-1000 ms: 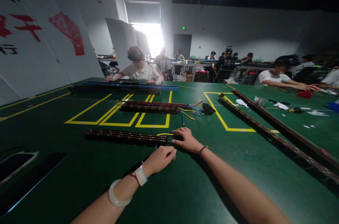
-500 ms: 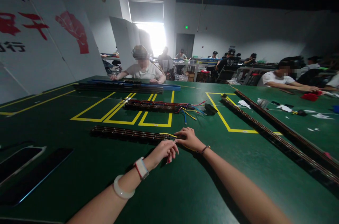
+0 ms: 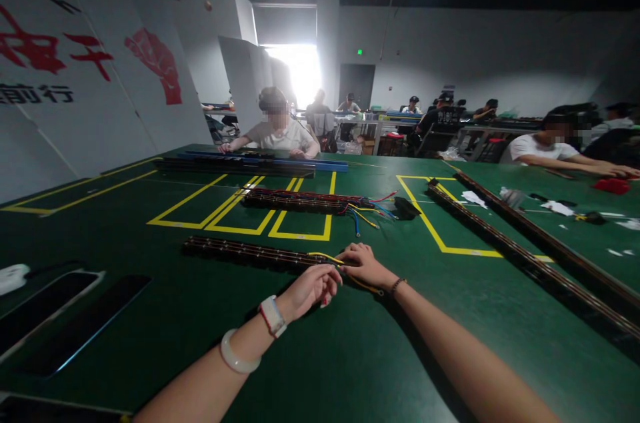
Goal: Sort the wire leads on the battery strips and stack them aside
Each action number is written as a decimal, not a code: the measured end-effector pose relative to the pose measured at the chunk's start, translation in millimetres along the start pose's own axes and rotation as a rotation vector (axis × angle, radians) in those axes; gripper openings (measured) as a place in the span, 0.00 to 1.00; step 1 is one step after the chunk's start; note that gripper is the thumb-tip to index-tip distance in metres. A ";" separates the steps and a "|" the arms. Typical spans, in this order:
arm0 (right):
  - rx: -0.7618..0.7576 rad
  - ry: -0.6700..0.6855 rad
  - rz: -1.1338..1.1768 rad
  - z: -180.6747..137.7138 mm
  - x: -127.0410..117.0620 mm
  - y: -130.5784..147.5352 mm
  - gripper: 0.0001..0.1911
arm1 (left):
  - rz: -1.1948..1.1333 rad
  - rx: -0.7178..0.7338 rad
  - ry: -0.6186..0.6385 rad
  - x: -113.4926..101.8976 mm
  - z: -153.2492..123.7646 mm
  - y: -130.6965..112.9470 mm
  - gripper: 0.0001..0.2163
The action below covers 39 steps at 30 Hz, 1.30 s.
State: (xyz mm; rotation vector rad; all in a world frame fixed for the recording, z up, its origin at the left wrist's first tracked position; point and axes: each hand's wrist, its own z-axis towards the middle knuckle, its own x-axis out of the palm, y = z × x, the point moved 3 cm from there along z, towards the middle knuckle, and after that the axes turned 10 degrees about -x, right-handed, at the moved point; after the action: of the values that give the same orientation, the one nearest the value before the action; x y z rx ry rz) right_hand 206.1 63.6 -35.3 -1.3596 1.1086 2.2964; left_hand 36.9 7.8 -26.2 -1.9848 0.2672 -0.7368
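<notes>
A long dark bar with copper-coloured strips [image 3: 245, 253] lies crosswise in front of me, and yellow wires come from its right end. My right hand [image 3: 366, 266] is closed over these wires, fingers bent and pressed around a yellow wire [image 3: 324, 256]. Below that palm, the tail of a yellow wire with a ring terminal [image 3: 380, 292] sticks out towards the wrist. My left hand [image 3: 314, 286] meets the right fingertips at the bar's end. Its fingers are curled with the palm partly turned up; anything between its fingertips is hidden.
A second wired bar [image 3: 295, 200] with coloured leads lies beyond. Two long bars [image 3: 520, 256] run along the right. Phones [image 3: 90, 323] lie at left. Yellow tape [image 3: 300, 236] marks the green table [image 3: 320, 370]. A co-worker [image 3: 283, 133] sits opposite, another person [image 3: 545, 146] at right.
The whole view has shifted slightly, so things appear farther right. The yellow wire's ring terminal now shows more clearly below my right hand. Both hands remain together at the bar's end.
</notes>
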 end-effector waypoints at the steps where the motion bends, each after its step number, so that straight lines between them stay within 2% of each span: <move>1: -0.003 -0.004 0.009 -0.1 -0.5 0.4 0.15 | -0.003 -0.005 0.002 0.5 -0.6 -0.2 0.14; 8: 0.010 -0.052 0.097 -0.8 -2.8 4.4 0.14 | -0.020 -0.055 0.008 6.5 -7.2 -0.7 0.12; 13: -0.037 -0.080 0.373 -0.7 2.4 7.6 0.15 | -0.069 -0.130 0.066 4.9 -5.3 3.7 0.11; 15: -0.045 -0.131 0.398 -1.5 2.6 9.2 0.14 | -0.086 -0.147 0.103 4.8 -3.8 5.5 0.11; 23: -0.120 -0.140 0.191 -5.1 -4.9 18.8 0.12 | -0.158 -0.165 0.161 8.3 -2.4 8.3 0.13; 29: -0.213 -0.146 -0.047 -6.8 0.8 24.2 0.14 | -0.222 -0.167 0.134 7.8 0.1 10.4 0.12; 34: -0.193 -0.103 -0.263 -4.0 12.7 40.2 0.15 | -0.229 -0.165 0.089 8.2 3.3 14.7 0.18; 39: -0.179 -0.082 -0.340 -2.2 13.8 55.2 0.14 | -0.240 -0.130 0.075 6.9 6.0 17.8 0.16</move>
State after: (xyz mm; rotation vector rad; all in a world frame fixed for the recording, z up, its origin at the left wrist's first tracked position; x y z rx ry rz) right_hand 169.6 22.3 -20.7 -1.3780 0.6032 2.2135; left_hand 48.0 -0.2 -40.8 -2.1386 0.1240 -0.9697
